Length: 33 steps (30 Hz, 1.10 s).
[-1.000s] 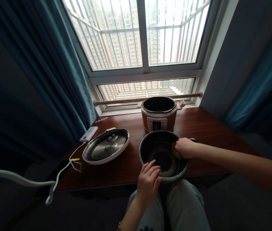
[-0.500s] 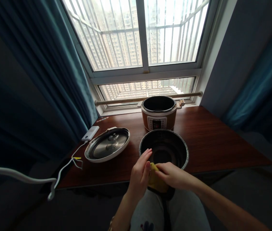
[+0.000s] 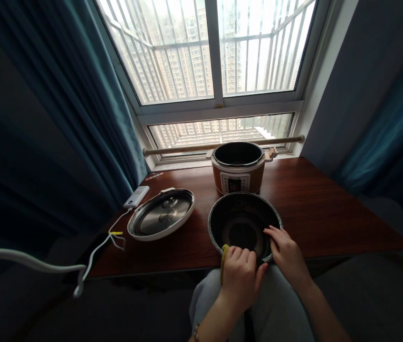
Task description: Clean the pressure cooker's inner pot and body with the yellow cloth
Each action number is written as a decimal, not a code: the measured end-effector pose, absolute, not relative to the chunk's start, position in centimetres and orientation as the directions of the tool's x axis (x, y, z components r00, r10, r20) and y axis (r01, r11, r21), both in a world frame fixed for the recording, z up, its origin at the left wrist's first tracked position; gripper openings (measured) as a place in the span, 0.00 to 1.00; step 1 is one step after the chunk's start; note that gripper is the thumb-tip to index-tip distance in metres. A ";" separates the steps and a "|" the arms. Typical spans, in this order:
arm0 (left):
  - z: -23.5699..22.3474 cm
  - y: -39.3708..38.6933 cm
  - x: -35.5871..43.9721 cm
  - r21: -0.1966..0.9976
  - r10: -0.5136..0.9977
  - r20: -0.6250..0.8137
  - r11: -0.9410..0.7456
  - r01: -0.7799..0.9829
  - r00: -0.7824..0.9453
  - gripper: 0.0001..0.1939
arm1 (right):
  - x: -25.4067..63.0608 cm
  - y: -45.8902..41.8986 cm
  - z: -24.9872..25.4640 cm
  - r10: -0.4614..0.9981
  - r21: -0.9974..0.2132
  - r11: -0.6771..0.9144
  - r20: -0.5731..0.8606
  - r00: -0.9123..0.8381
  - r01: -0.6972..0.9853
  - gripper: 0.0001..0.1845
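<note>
A dark inner pot (image 3: 219, 216) with a speckled rim stands at the table's front edge. My left hand (image 3: 240, 275) is closed at its near rim, fingers curled over a yellow cloth (image 3: 224, 261). Only a strip of the cloth shows on the left of the hand; the rest is hidden. On the pot's right side, my right hand (image 3: 289, 254) grips the rim, with fingertips reaching over the inner wall.
Behind the pot stands a brown electric cooker (image 3: 219, 178) with a control panel. An upturned lid (image 3: 167, 233) lies to the left. A white power bank (image 3: 138, 195) has a white cable (image 3: 98, 247) hanging off the table (image 3: 315, 199). A window is behind.
My left hand has gone from upright beside the cloth to closed over it at the near rim. My right hand has let go of the cloth and moved to the pot's right rim.
</note>
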<state>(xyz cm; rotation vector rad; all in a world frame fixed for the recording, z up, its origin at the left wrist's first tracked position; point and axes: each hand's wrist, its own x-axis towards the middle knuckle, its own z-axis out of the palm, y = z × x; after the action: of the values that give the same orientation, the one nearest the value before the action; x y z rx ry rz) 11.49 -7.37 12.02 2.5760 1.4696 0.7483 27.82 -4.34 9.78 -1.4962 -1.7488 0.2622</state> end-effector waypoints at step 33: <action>13.7 12.1 5.7 -0.021 0.441 0.135 -0.894 0.448 0.887 0.09 | 27.8 -4.7 9.6 0.877 -0.666 0.354 0.481 0.016 0.657 0.15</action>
<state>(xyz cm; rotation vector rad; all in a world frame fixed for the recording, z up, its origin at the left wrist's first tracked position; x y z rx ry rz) 5.65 12.09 13.70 3.1017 0.7307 0.2023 27.80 -4.70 9.58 -1.3740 -1.7099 0.3046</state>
